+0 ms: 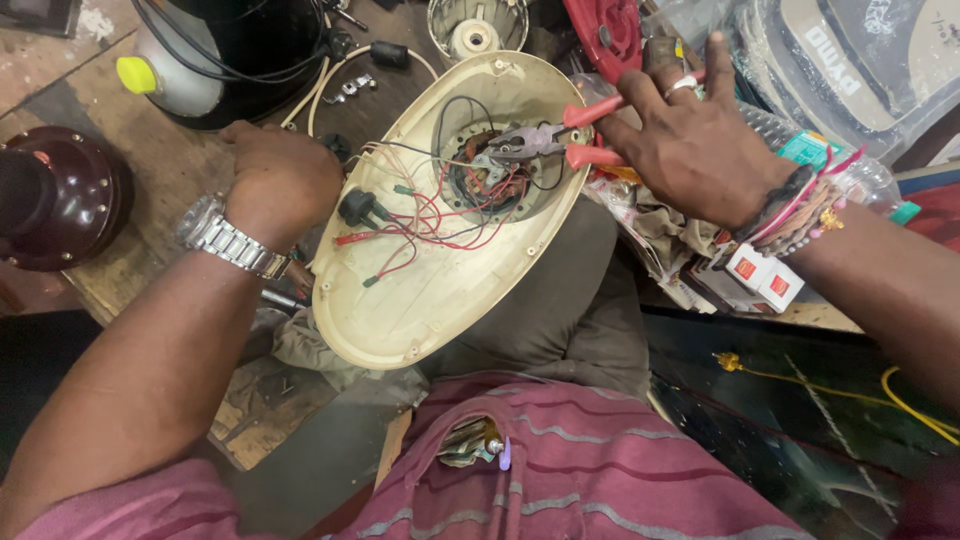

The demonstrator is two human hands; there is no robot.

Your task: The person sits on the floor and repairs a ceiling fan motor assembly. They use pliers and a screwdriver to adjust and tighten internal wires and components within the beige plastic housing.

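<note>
R hand (690, 140) w/ red-handled pliers (545, 142) in oval plastic shell (400, 300)

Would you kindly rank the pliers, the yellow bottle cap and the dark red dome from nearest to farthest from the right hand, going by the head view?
1. The pliers: held in the right hand, over the cream housing.
2. The yellow bottle cap: far left, at the top.
3. The dark red dome: at the left edge, farthest.
</note>
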